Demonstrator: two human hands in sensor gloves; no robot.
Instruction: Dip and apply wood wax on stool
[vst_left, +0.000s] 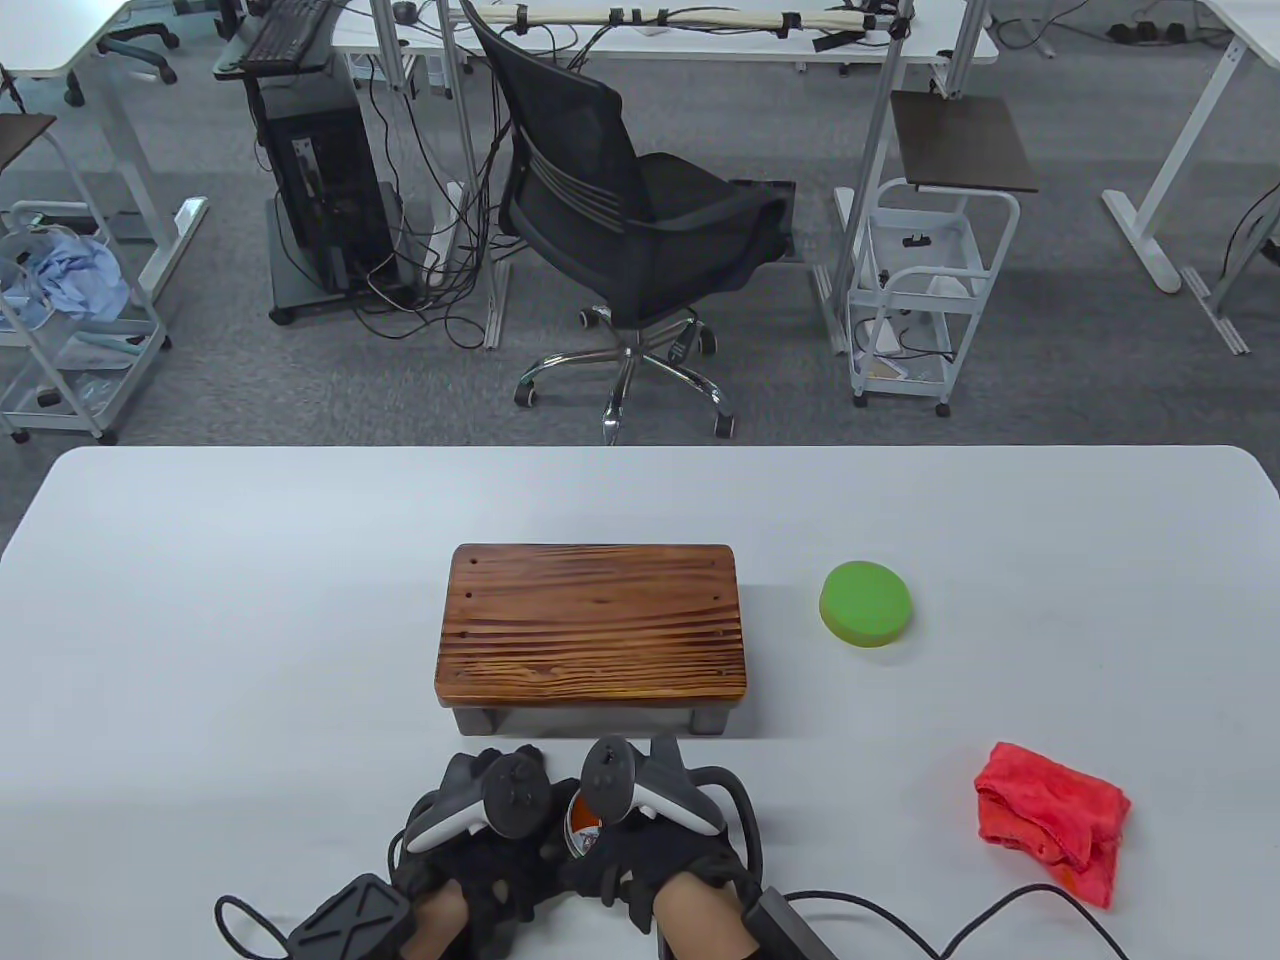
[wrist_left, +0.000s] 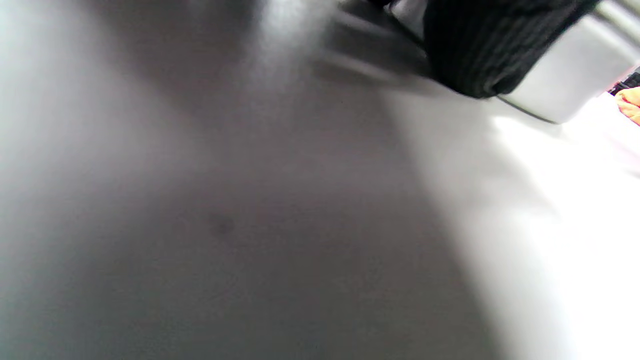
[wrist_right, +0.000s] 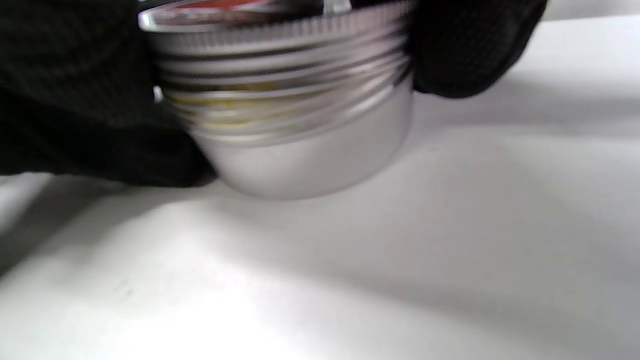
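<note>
both hands (vst_left: 565, 850) gripped the tin (wrist_right: 295, 120) | lid unscrewing, i judged | sponge (vst_left: 866, 603) undipped | stool (vst_left: 594, 626) unwaxed

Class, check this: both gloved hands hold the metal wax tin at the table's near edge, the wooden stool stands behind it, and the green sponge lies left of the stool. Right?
Not quite. The table view shows the green sponge lying right of the wooden stool, not left. The rest holds: left hand and right hand hold the metal wax tin at the near edge.
</note>
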